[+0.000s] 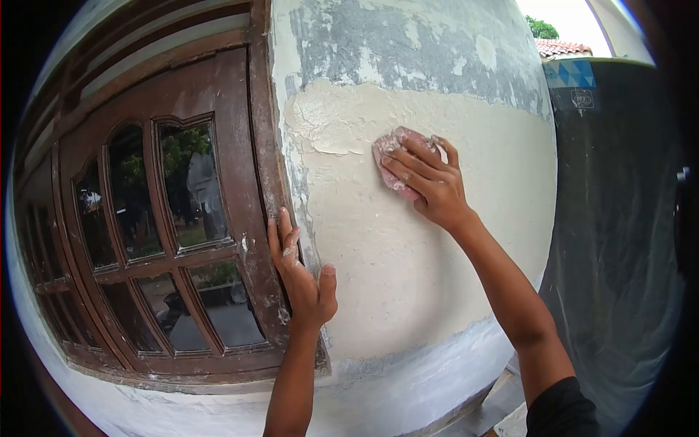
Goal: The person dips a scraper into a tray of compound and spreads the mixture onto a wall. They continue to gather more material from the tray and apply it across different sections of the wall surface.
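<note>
My right hand (pixel 431 175) presses a pink, paste-smeared pad (pixel 393 162) flat against the wall, fingers spread over it. Cream-coloured filler (pixel 364 262) covers the middle band of the wall, with a rough, raised patch left of the pad. My left hand (pixel 300 273) rests against the wooden window frame (pixel 271 175) where it meets the wall. Its fingers point up, the thumb stands apart, and whitish smears mark the fingers. Nothing shows in that hand.
A brown wooden window (pixel 233 146) with several glass panes fills the left side. Grey patchy wall (pixel 429 51) lies above the cream band. At the right stands a dark, plastic-covered panel (pixel 611 218), with roof tiles (pixel 564 48) behind.
</note>
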### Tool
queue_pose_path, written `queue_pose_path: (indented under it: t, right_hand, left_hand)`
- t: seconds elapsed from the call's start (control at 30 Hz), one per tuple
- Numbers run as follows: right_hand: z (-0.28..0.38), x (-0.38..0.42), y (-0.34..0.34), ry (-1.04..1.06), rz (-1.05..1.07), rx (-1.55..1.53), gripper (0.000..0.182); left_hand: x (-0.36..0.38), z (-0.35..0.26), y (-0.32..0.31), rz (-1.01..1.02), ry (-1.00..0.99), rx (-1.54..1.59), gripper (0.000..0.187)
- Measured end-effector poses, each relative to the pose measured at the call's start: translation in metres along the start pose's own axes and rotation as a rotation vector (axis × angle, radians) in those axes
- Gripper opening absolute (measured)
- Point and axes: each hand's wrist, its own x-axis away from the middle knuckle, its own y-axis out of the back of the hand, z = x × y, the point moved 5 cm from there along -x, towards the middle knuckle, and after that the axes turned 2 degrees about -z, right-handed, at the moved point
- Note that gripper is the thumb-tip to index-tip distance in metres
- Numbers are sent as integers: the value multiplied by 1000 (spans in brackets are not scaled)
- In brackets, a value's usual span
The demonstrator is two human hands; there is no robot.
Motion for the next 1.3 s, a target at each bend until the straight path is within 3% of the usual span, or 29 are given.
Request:
queue_pose_path:
  t: [0.07, 0.23, 0.4, 0.47, 0.6, 0.77, 0.97, 1.07, 1.2, 1.3]
  right_hand:
    - [17, -26, 1, -23, -11, -44, 52]
    - [51, -78, -31, 244, -48, -147, 55]
    - [0, -20, -5, 204, 23, -157, 47]
    - [-24, 2, 3, 139, 98, 11, 47]
    - [7, -27, 0, 213, -44, -110, 48]
    - [35, -59, -17, 359, 57, -217, 50]
    - [-30, -11, 14, 242, 90, -40, 46]
    - [-7, -30, 8, 194, -43, -90, 45]
    - [18, -46, -15, 123, 43, -88, 49]
    - [8, -5, -6, 35, 12, -91, 50]
  left_hand:
    - [0, 0, 0, 0, 10, 1, 65]
    - [1, 2, 4, 26, 20, -24, 67]
    - [0, 1, 2, 45, 19, -22, 67]
    - [1, -1, 1, 45, 33, -15, 67]
    - [0, -1, 1, -11, 49, 51, 65]
    - [2, 1, 5, -15, 43, 14, 63]
    - [1, -2, 1, -13, 69, 2, 67]
    - [3, -1, 2, -49, 89, 22, 68]
    - [2, 0, 6, -31, 70, 16, 68]
    - [4, -2, 5, -9, 55, 28, 67]
